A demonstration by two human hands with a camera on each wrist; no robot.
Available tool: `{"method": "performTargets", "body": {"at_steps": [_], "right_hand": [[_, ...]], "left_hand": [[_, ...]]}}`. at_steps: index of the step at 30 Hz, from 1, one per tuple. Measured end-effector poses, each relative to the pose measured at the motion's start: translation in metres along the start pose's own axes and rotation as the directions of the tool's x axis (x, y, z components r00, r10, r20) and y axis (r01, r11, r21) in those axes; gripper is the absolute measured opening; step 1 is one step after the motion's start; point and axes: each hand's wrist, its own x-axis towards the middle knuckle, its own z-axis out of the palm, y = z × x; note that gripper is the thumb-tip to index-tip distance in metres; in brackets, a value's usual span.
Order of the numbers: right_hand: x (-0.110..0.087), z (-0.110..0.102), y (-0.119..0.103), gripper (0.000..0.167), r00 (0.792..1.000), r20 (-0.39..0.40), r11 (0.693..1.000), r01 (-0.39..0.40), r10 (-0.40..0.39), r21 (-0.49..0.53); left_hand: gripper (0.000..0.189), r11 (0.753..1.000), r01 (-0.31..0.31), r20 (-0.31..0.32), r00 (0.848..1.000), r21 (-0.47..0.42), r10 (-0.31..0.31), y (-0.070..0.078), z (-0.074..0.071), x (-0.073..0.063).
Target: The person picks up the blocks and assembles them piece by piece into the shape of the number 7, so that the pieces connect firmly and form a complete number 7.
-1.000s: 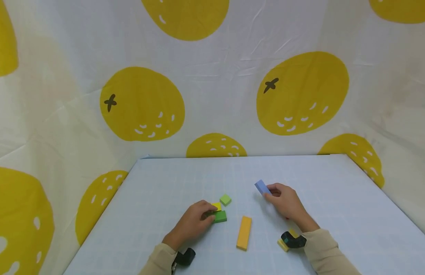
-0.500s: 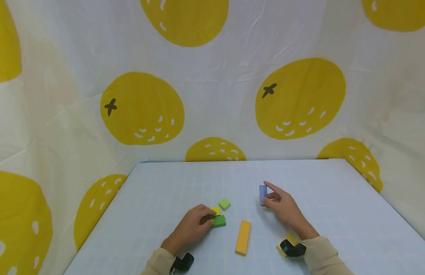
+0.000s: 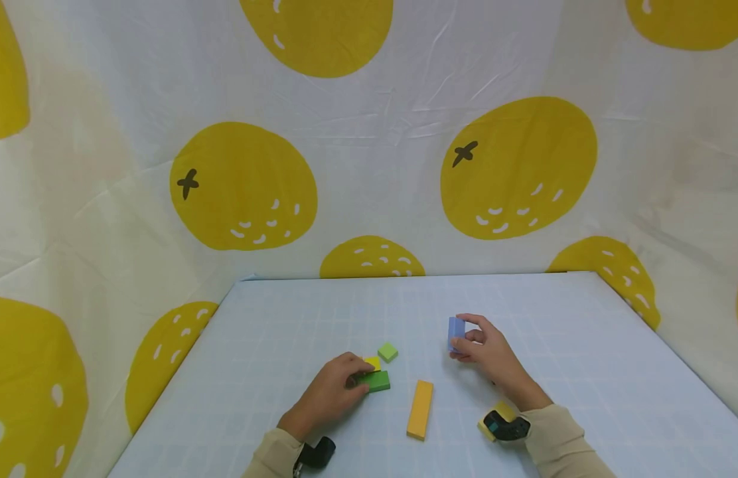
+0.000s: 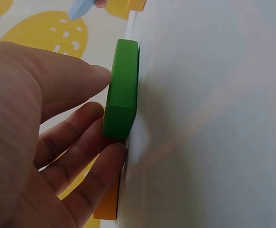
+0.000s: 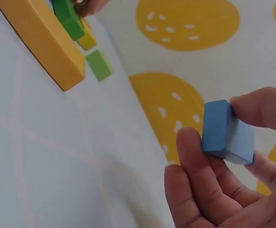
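In the head view my right hand (image 3: 491, 352) holds a blue block (image 3: 456, 334) up above the table, pinched between thumb and fingers. The right wrist view shows the blue block (image 5: 226, 133) gripped near its ends, off the tabletop. At centre left, my left hand (image 3: 330, 392) has its thumb and fingers around a green block (image 3: 376, 381) lying on the table. In the left wrist view the thumb touches one face of the green block (image 4: 122, 88), with fingertips at its end. A yellow block (image 3: 373, 362) sits just behind the green one, partly hidden by the fingers.
A light green block (image 3: 387, 352) lies behind the yellow one. Between the hands lies a long orange block (image 3: 419, 409). Pale yellow pieces (image 3: 505, 411) lie partly hidden under the right wrist camera (image 3: 505, 427). A fruit-patterned curtain (image 3: 381, 133) hangs behind the table.
The blue block has turned in my right hand's grip from slanted to nearly upright in the head view. My left hand stays at the green block.
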Motion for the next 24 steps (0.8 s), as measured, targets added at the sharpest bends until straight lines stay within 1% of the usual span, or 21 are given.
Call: {"method": "performTargets", "body": {"at_steps": [7, 11, 16, 19, 24], "right_hand": [[0.0008, 0.0041, -0.0034, 0.060, 0.998, -0.028, 0.994, -0.055, 0.058, 0.098], [-0.0004, 0.0061, -0.0044, 0.060, 0.999, -0.025, 0.989, -0.044, 0.048, 0.141], [-0.0010, 0.0071, -0.0031, 0.059, 1.000, 0.003, 0.981, -0.018, 0.017, 0.193], [-0.0012, 0.0075, -0.0023, 0.058, 1.000, 0.003, 0.983, -0.022, 0.022, 0.184], [-0.0021, 0.0087, -0.0037, 0.055, 0.998, -0.041, 0.991, -0.037, 0.043, 0.132]], "left_hand": [[0.029, 1.000, 0.009, 0.007, 1.000, 0.009, -0.009, 0.0005, 0.0005, 0.0003], [0.030, 1.000, 0.014, 0.008, 1.000, 0.021, -0.015, 0.0010, 0.0001, 0.0008], [0.030, 0.999, 0.024, 0.011, 1.000, 0.031, -0.025, 0.0018, -0.0005, 0.0009], [0.031, 0.999, 0.025, 0.010, 1.000, 0.035, -0.025, 0.0017, -0.0002, 0.0007], [0.031, 0.999, 0.020, 0.003, 1.000, 0.045, -0.020, 0.0015, 0.0008, 0.0010]]}}
